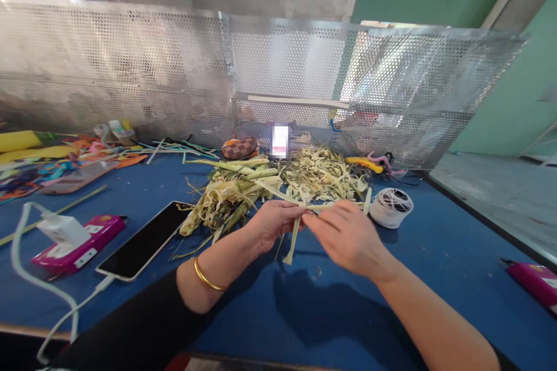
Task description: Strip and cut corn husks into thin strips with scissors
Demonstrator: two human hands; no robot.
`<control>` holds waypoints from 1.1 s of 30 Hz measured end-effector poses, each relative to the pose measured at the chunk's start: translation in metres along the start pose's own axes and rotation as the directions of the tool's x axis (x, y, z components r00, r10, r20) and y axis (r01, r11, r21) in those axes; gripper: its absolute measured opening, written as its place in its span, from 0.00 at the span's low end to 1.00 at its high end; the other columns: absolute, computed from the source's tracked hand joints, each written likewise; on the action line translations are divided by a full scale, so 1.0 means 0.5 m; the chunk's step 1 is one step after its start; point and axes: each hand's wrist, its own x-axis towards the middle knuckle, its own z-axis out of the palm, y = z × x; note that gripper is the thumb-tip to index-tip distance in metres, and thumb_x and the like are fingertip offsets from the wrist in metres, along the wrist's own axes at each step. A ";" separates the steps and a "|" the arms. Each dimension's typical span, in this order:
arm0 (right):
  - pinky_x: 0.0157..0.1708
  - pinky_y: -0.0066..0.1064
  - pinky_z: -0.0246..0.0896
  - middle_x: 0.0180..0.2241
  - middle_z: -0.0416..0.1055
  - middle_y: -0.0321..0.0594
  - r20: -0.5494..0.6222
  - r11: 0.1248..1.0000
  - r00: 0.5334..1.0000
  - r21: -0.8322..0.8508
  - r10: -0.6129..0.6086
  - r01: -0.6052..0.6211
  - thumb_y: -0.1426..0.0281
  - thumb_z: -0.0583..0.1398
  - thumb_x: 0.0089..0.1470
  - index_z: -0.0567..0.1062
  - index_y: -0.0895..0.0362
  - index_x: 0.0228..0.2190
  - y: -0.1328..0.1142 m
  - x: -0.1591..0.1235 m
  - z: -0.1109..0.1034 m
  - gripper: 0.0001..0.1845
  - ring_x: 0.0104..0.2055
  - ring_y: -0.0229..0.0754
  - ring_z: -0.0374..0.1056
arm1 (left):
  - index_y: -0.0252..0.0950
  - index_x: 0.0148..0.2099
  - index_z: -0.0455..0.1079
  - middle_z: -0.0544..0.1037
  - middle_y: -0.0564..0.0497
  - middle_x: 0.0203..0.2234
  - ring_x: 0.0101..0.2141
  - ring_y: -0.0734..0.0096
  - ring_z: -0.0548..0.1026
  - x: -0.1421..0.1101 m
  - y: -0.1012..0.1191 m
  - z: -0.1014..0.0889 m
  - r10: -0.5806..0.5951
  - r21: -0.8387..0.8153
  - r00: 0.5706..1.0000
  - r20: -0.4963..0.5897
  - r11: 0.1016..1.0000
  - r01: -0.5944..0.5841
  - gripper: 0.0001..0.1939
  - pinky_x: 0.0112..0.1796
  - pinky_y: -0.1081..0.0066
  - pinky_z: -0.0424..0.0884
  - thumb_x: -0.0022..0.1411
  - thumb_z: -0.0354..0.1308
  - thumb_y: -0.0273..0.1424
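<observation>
- Blue table (444, 243) is bounded by a perforated metal panel (174, 69) behind and by a dark edge at right; its broadest bare stretches are found in front of the hands and beyond the right forearm.
- Pale strips (293, 240) are held between the hands, above the table: clamped by the fingers of the left hand (276, 223) and pinched by those of the right hand (348, 237).
- Space beyond is taken up by a stalk bundle (235, 194), a shredded heap (324, 177) and a ball of white twine (391, 208).
- Leftward reach is obstructed by a phone (145, 240) and a magenta power strip (107, 227).
- Another power strip (533, 281) is cut off at right.
- The right fingers are partly hidden; a bright patch (279, 142) is pixelated.
</observation>
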 end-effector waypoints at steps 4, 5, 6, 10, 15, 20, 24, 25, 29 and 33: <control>0.35 0.37 0.55 0.30 0.71 0.45 0.209 0.987 0.971 -0.087 -0.114 0.135 0.78 0.48 0.60 0.73 0.63 0.42 -0.026 0.005 0.040 0.16 0.33 0.44 0.64 | 0.28 0.27 0.77 0.77 0.48 0.22 0.23 0.78 0.71 0.003 -0.008 0.001 0.026 0.031 1.000 -0.015 0.999 -0.025 0.09 0.26 0.78 0.65 0.42 0.68 0.29; 0.36 0.37 0.55 0.30 0.70 0.46 0.213 0.986 0.971 -0.101 -0.109 0.133 0.78 0.47 0.60 0.74 0.63 0.39 -0.029 0.004 0.047 0.16 0.33 0.44 0.64 | 0.28 0.27 0.77 0.77 0.48 0.22 0.24 0.77 0.71 0.003 -0.010 0.003 0.030 0.025 0.999 -0.021 0.999 -0.030 0.09 0.26 0.77 0.66 0.40 0.69 0.29; 0.36 0.36 0.55 0.30 0.70 0.45 0.206 0.986 0.973 -0.105 -0.103 0.127 0.78 0.47 0.60 0.74 0.62 0.37 -0.030 0.002 0.050 0.16 0.33 0.43 0.64 | 0.28 0.26 0.76 0.77 0.47 0.22 0.25 0.76 0.72 0.003 -0.011 0.004 0.037 0.013 0.999 -0.031 0.999 -0.037 0.10 0.28 0.76 0.66 0.39 0.70 0.29; 0.36 0.35 0.56 0.27 0.69 0.43 0.120 0.992 0.986 -0.045 -0.114 0.120 0.78 0.46 0.61 0.73 0.60 0.30 -0.032 -0.004 0.049 0.17 0.30 0.41 0.62 | 0.29 0.26 0.74 0.77 0.48 0.22 0.27 0.73 0.73 -0.001 -0.014 0.011 0.053 -0.049 0.996 -0.069 0.997 -0.057 0.13 0.31 0.73 0.68 0.33 0.71 0.27; 0.37 0.35 0.57 0.26 0.70 0.43 0.026 0.988 0.989 0.053 -0.145 0.144 0.78 0.47 0.61 0.73 0.59 0.28 -0.038 -0.004 0.046 0.17 0.30 0.41 0.62 | 0.30 0.27 0.73 0.76 0.50 0.20 0.24 0.73 0.73 -0.010 -0.016 0.020 0.044 -0.066 0.997 -0.071 0.997 -0.049 0.13 0.29 0.73 0.68 0.34 0.69 0.26; 0.38 0.34 0.57 0.26 0.71 0.41 0.033 0.986 0.987 0.060 -0.157 0.154 0.78 0.47 0.62 0.74 0.61 0.36 -0.039 0.002 0.040 0.15 0.30 0.40 0.64 | 0.30 0.26 0.73 0.75 0.51 0.19 0.23 0.76 0.71 -0.008 -0.013 0.017 0.034 -0.048 0.996 -0.080 0.998 -0.038 0.05 0.26 0.76 0.65 0.42 0.64 0.23; 0.39 0.36 0.56 0.33 0.74 0.46 -0.099 0.992 0.988 -0.037 0.118 -0.122 0.72 0.53 0.61 0.70 0.64 0.46 -0.021 0.002 0.030 0.13 0.35 0.44 0.67 | 0.29 0.25 0.72 0.73 0.50 0.19 0.22 0.77 0.71 -0.002 -0.003 0.007 0.056 -0.048 0.998 -0.026 0.997 -0.057 0.06 0.29 0.75 0.69 0.49 0.62 0.27; 0.40 0.37 0.56 0.35 0.74 0.48 -0.114 0.970 0.968 -0.062 0.226 -0.233 0.70 0.54 0.60 0.71 0.63 0.45 -0.014 0.001 0.030 0.14 0.37 0.46 0.67 | 0.29 0.25 0.72 0.73 0.50 0.20 0.23 0.76 0.71 -0.002 -0.001 0.006 0.049 -0.055 0.998 -0.028 0.997 -0.051 0.07 0.30 0.73 0.70 0.50 0.62 0.29; 0.39 0.35 0.53 0.24 0.73 0.43 0.066 0.919 0.918 -0.092 0.391 -0.384 0.67 0.50 0.62 0.73 0.59 0.32 0.004 -0.007 0.043 0.15 0.27 0.43 0.66 | 0.30 0.28 0.72 0.73 0.51 0.20 0.24 0.75 0.72 -0.003 0.000 0.006 0.029 0.000 0.995 -0.092 1.000 -0.029 0.10 0.31 0.73 0.71 0.52 0.63 0.33; 0.32 0.32 0.48 0.17 0.68 0.37 0.133 0.940 0.932 -0.085 0.338 -0.329 0.71 0.48 0.63 0.69 0.58 0.22 -0.010 -0.005 0.049 0.19 0.20 0.39 0.61 | 0.31 0.28 0.72 0.75 0.51 0.23 0.25 0.75 0.73 -0.002 -0.008 0.007 0.115 0.175 0.983 -0.141 0.980 -0.089 0.10 0.22 0.77 0.64 0.48 0.66 0.33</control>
